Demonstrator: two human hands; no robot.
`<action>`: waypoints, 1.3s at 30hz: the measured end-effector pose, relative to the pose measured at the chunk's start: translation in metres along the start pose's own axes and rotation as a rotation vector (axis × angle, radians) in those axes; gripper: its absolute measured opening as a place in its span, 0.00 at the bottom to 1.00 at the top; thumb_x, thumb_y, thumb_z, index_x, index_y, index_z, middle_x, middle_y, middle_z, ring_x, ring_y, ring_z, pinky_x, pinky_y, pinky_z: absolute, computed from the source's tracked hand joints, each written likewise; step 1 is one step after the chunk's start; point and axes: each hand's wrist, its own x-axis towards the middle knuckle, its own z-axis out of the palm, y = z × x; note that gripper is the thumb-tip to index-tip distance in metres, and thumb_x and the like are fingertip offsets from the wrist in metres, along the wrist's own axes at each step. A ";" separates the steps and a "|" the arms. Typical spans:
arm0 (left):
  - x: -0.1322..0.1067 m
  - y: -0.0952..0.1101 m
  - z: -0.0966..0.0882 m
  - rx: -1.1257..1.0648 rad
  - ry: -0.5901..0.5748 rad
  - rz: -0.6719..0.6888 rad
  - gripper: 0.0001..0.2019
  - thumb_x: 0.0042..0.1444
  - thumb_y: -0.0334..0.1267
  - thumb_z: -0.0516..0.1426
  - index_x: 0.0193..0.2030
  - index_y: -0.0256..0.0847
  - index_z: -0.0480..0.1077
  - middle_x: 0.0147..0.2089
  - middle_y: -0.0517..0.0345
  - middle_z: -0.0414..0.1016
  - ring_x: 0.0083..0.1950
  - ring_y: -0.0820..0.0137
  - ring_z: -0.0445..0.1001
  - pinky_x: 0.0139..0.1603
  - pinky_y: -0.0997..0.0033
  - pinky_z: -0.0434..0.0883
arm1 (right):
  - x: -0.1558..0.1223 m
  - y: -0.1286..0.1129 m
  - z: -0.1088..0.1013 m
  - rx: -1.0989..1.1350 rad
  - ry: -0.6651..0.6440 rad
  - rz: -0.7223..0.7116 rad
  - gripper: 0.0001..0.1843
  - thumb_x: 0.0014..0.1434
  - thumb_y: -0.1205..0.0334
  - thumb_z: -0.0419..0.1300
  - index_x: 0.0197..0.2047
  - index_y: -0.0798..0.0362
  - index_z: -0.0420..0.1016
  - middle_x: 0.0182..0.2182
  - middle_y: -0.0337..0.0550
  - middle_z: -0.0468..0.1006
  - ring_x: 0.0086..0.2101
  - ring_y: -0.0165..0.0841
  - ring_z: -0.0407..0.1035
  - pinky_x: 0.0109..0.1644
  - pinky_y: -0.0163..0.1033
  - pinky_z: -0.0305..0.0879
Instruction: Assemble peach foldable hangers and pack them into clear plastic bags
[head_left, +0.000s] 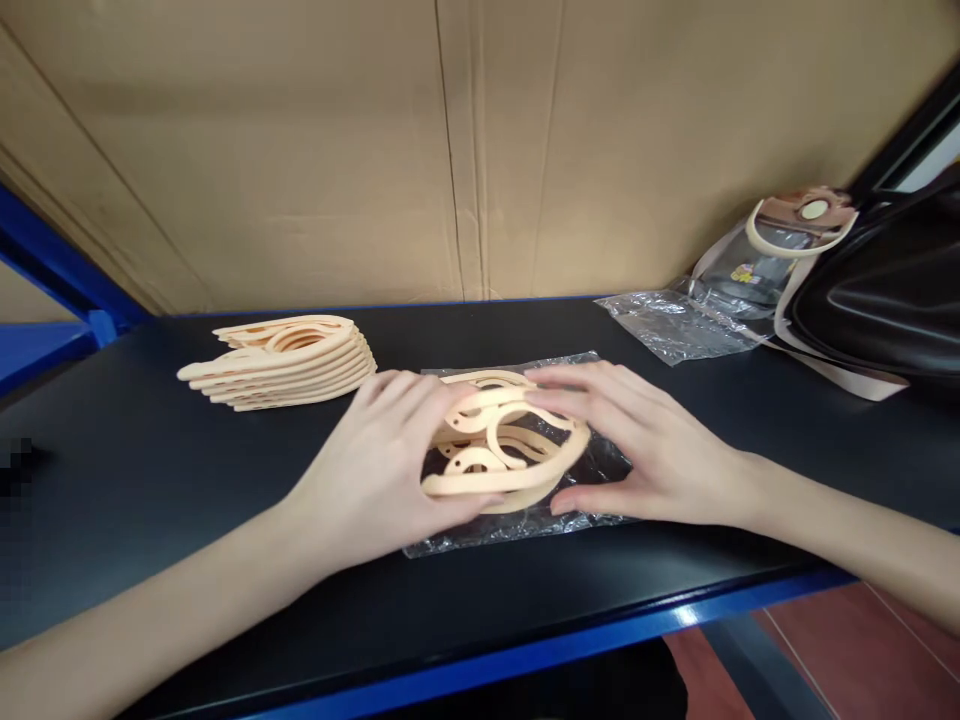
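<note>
Cream plastic folding hangers (540, 475), folded into a rounded shape and lying one over another, are between my hands above a clear plastic bag (450, 542). My left hand (382, 460) grips their left end, fingers over the top and thumb along the near edge. On the other side, my right hand (637, 440) curves round the right end; its fingertips touch the upper edge and its thumb is close to the near edge. How many hangers lie there is partly hidden. To the left sits a neat stack of similar folded hangers (300, 365).
A second clear plastic bag (667, 325) lies at the back right, beside a transparent bottle (765, 265) with a strap. A black bag (892, 290) stands at the right. Cardboard (315, 150) backs the black tabletop (300, 640), which has a blue front edge.
</note>
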 end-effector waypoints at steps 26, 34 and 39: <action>-0.007 -0.037 0.012 -0.185 -0.300 -0.280 0.37 0.68 0.63 0.41 0.74 0.40 0.53 0.78 0.51 0.50 0.78 0.55 0.48 0.76 0.48 0.51 | -0.034 0.080 -0.073 0.005 -0.371 0.571 0.35 0.57 0.47 0.67 0.64 0.44 0.62 0.63 0.48 0.69 0.57 0.45 0.69 0.56 0.44 0.68; -0.006 -0.038 0.017 -0.225 -0.402 -0.310 0.36 0.68 0.63 0.41 0.75 0.43 0.52 0.78 0.55 0.48 0.78 0.57 0.47 0.77 0.50 0.50 | -0.018 0.061 -0.043 0.126 -0.438 0.477 0.28 0.57 0.47 0.66 0.57 0.45 0.66 0.55 0.44 0.76 0.51 0.45 0.72 0.51 0.47 0.72; -0.007 -0.040 0.017 -0.248 -0.392 -0.291 0.35 0.68 0.63 0.41 0.74 0.45 0.52 0.78 0.56 0.48 0.78 0.57 0.48 0.76 0.51 0.52 | -0.017 0.065 -0.035 0.139 -0.295 0.389 0.25 0.53 0.53 0.69 0.52 0.42 0.65 0.55 0.40 0.76 0.52 0.44 0.72 0.53 0.49 0.73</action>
